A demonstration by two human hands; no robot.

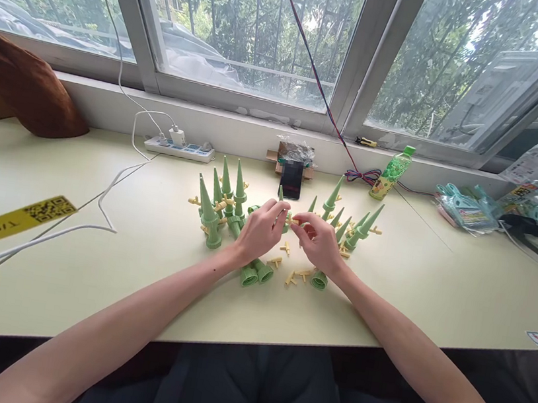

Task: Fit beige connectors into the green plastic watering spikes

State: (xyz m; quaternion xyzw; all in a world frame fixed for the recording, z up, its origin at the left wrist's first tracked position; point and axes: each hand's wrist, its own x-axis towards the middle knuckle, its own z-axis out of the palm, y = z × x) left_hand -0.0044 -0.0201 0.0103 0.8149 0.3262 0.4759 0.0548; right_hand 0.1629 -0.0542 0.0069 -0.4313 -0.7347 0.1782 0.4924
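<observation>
Gripping a green spike (286,223) over the table (136,289), the left hand (263,229) meets the right hand (318,239), which seems to pinch a small yellow fitting (294,221) at the spike's side. A crooked push could make the fitting slip and drop; a leftward swing could topple the standing spikes (207,217) nearby.

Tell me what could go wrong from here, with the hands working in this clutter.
The left hand is close to the standing green spikes; a sideways brush might topple one. Small loose yellow pieces lie scattered near both hands, so either the left or the right hand could knock them away.
</observation>
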